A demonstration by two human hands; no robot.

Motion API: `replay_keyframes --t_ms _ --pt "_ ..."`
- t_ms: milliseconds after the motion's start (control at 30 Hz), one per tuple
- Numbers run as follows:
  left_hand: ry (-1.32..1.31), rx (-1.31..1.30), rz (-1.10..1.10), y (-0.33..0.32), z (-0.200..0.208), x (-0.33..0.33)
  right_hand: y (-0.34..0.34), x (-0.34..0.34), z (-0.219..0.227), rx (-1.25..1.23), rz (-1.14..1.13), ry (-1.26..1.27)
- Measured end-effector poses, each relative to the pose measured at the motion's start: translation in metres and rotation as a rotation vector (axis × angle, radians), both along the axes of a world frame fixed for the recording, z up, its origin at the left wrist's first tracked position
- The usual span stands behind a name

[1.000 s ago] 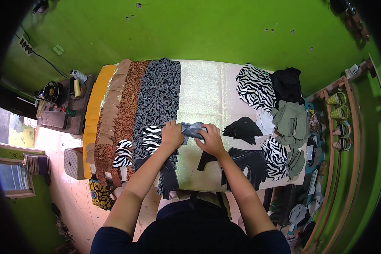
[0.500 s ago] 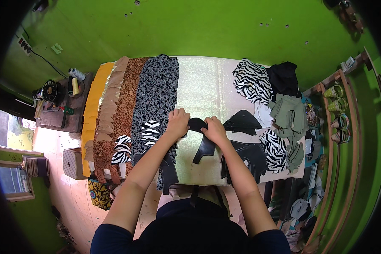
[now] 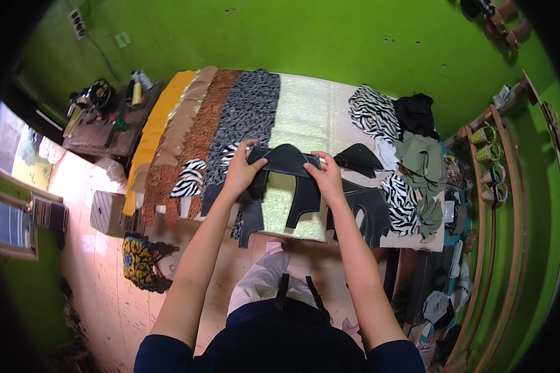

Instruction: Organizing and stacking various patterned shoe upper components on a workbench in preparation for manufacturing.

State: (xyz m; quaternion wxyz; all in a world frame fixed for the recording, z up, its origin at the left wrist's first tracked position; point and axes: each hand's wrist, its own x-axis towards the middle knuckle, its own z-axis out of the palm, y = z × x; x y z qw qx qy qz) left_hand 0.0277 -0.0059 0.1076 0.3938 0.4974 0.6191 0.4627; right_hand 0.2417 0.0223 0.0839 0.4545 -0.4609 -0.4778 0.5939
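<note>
Panel of smooth black leather-like sheet (image 3: 285, 161), domed along its upper edge, is up between two hands, over the near half of the pale, shimmer-covered table (image 3: 308, 118), about midway between the left and right edges. The left hand (image 3: 239, 173) has one end pinched, thumb lying on the face that shows; the right hand (image 3: 325, 177) grips the other end the same way. More dark edge peeks out behind near both ends, so whether it's a single layer, I can't tell.

And how does it handle? Light, by the look of it: thin stock, easy for fingertips. It spans the gap without drooping, so call it fairly firm yet bendable, hardly fragile. That smooth face could slide under a loose thumb, so the two ends are the place to hold, thumbs on the face, fingers behind, the dome left free.

Just below it, toward the table's near edge, there's a black hooked leather-like piece (image 3: 303, 202). To the right sits a pile of black pointed, dome-shaped pieces (image 3: 358, 159), and nearer the right-hand near corner, a stack of black curved panels (image 3: 370, 214).
</note>
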Motion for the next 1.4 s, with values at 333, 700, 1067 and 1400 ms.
replay_keyframes --t_ms 333,700,1067,1400 --pt "0.347 -0.138 0.178 -0.118 -0.067 -0.094 -0.097 -0.108 -0.052 0.094 -0.015 -0.348" --pt "0.407 0.002 0.08 -0.118 -0.106 -0.128 -0.116 -0.156 -0.079 0.229 -0.155 -0.648" --pt "0.594 0.036 -0.042 -0.111 -0.105 -0.137 -0.119 -0.164 -0.079 0.329 -0.219 -0.796" --pt "0.873 0.323 -0.084 -0.118 -0.089 -0.132 -0.134 -0.162 -0.073 0.52 -0.31 -0.999"
